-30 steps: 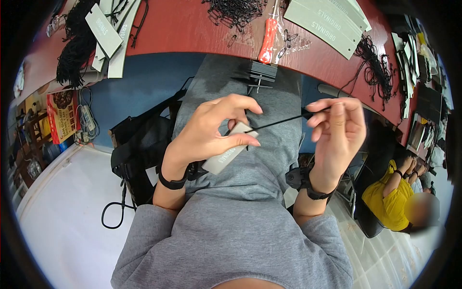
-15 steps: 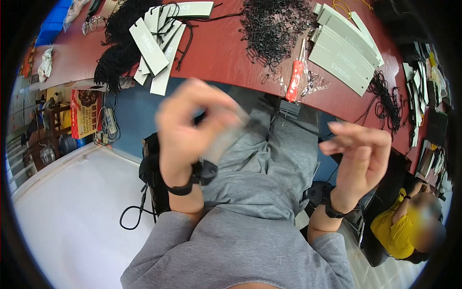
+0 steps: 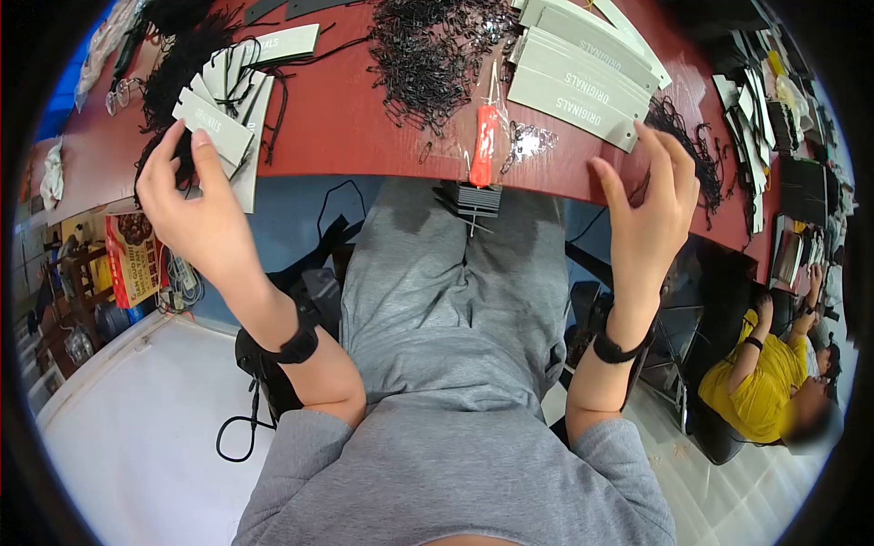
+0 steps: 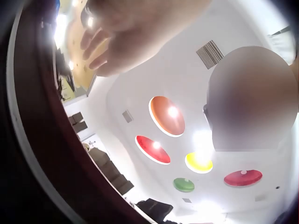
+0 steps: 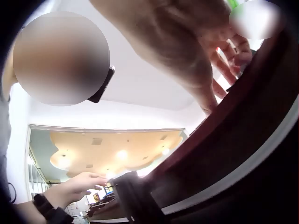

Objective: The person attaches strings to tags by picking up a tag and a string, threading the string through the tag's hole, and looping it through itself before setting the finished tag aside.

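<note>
Flat, oblong grey tags [image 3: 218, 136] lay fanned on the glossy red tabletop [image 3: 337, 136]. The left hand [image 3: 198, 202], loose-fingered, reached over them; the right hand [image 3: 651, 202], also released, curved beside larger cards [image 3: 575, 77].

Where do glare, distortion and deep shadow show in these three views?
Head view: fisheye bends the red table, glare whitens the clear plastic; left wrist view: glare bleaches the ceiling near the yellow disc; right wrist view: the lower right corner sinks near black.
</note>
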A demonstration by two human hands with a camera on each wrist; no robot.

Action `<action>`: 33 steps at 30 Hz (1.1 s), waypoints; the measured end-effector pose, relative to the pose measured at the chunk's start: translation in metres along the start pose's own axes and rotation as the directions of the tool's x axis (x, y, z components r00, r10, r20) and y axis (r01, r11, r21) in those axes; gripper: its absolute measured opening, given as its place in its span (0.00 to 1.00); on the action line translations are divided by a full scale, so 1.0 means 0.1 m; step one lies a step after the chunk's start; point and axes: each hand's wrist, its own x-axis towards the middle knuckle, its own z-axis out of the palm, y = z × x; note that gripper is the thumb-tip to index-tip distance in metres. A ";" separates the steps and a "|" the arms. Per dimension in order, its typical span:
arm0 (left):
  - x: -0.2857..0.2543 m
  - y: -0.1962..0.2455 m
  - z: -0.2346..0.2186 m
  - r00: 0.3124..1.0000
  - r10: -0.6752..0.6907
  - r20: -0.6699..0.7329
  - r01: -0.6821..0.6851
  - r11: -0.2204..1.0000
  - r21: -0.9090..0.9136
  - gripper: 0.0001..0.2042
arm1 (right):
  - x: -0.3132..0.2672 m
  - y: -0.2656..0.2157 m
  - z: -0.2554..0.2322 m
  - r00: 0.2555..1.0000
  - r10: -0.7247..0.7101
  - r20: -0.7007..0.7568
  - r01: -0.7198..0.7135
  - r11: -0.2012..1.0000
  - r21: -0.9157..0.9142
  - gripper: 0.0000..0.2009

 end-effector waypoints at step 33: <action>-1.33 0.42 0.10 0.563 0.398 0.724 0.464 0.573 -0.676 0.03 | -0.57 -0.12 -0.20 0.965 0.162 0.205 -0.257 0.731 0.632 0.08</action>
